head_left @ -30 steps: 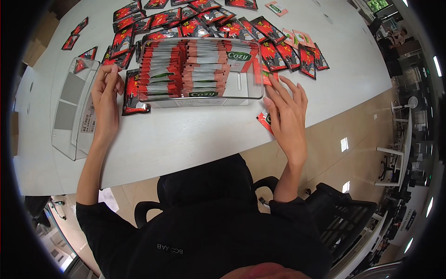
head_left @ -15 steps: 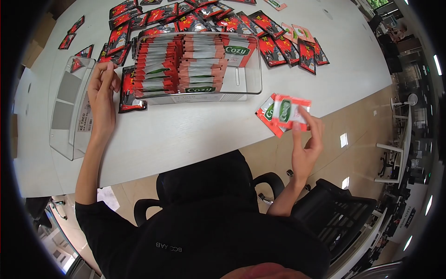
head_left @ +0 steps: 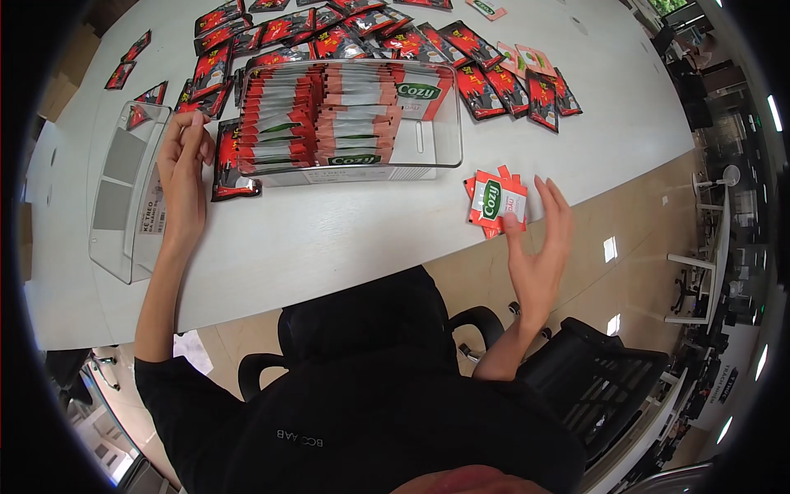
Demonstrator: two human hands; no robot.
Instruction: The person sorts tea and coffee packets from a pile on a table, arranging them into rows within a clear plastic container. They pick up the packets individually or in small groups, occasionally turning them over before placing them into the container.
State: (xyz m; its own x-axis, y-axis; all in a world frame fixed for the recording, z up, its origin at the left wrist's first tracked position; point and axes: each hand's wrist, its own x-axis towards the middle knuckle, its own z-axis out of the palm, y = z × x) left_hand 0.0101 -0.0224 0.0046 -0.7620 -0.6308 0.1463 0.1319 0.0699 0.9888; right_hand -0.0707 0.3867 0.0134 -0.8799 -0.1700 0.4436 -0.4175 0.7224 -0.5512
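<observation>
Several red-and-white Cozy tea sachets point(head_left: 504, 200) lie in a loose pile near the table's right edge. My right hand point(head_left: 539, 247) is beside them, its fingers apart and the thumb tip at the top sachet's edge. My left hand point(head_left: 183, 169) rests on the table, loosely bent with nothing visible in it. It lies between a clear container on its side point(head_left: 123, 239) and a red-and-black packet point(head_left: 226, 185). In the upper middle, a clear bin point(head_left: 440, 165) holds two rows of upright sachets point(head_left: 358, 115), with another sachet point(head_left: 421, 90) leaning at its right end.
Many red-and-black packets point(head_left: 341, 39) are scattered behind and beside the bin. Pink sachets point(head_left: 535, 59) lie among them on the right. The white table point(head_left: 329, 239) ends just in front of me. A black office chair point(head_left: 601, 379) stands at right.
My right hand has let go of a Cozy sachet, which now lies on the pile. Its fingers have spread and drawn away to the right. My left hand has stayed put.
</observation>
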